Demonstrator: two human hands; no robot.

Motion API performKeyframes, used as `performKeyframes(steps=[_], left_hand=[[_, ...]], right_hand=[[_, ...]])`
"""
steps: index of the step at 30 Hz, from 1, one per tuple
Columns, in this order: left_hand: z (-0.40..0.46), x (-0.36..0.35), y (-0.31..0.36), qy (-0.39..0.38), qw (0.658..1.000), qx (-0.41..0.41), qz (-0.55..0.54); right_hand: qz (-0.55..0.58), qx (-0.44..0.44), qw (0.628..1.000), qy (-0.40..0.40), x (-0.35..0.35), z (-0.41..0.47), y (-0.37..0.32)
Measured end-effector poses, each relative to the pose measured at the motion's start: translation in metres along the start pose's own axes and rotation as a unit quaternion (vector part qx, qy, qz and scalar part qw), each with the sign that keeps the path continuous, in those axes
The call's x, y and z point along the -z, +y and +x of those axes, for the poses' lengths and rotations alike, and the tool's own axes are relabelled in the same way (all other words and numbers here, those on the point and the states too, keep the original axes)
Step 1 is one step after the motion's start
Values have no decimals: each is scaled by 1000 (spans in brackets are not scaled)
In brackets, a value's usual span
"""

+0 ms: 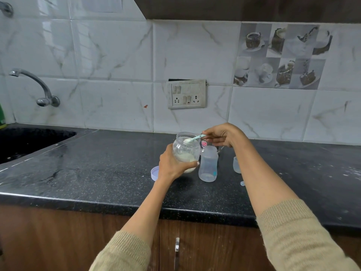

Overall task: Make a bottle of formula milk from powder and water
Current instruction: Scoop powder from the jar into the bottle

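Observation:
My left hand (172, 166) grips a clear glass jar (186, 148) with pale formula powder at its bottom, tilted and lifted off the black counter (97, 169). My right hand (222, 135) pinches the handle of a light-blue scoop (193, 138), whose bowl sits heaped with powder at the jar's mouth. Just right of the jar, an open translucent baby bottle (208, 163) stands upright on the counter, with a little water showing at its base.
A pale purple jar lid (154, 173) lies flat left of the jar. A clear cap (236, 164) stands right of the bottle, partly behind my right forearm. A small pale piece (242, 183) lies nearby. A sink (29, 141) and tap (39, 87) are far left.

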State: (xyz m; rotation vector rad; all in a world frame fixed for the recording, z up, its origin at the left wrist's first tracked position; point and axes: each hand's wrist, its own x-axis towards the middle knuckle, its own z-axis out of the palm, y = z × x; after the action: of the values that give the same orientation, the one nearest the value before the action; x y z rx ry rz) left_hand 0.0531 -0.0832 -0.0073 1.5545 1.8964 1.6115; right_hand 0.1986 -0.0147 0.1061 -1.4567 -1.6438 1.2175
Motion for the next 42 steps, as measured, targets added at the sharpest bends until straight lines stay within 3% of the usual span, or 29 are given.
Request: performKeyframes(steps=[17, 31, 42], left_hand=[[28, 8, 2, 21, 1000, 7, -6], [104, 6, -48, 13, 989, 144, 22], [116, -4, -70, 6, 989, 149, 21]], right_hand=[[133, 32, 991, -3, 1, 13, -12], [176, 22, 984, -6, 14, 59, -2], [185, 10, 983, -12, 18, 82, 23]])
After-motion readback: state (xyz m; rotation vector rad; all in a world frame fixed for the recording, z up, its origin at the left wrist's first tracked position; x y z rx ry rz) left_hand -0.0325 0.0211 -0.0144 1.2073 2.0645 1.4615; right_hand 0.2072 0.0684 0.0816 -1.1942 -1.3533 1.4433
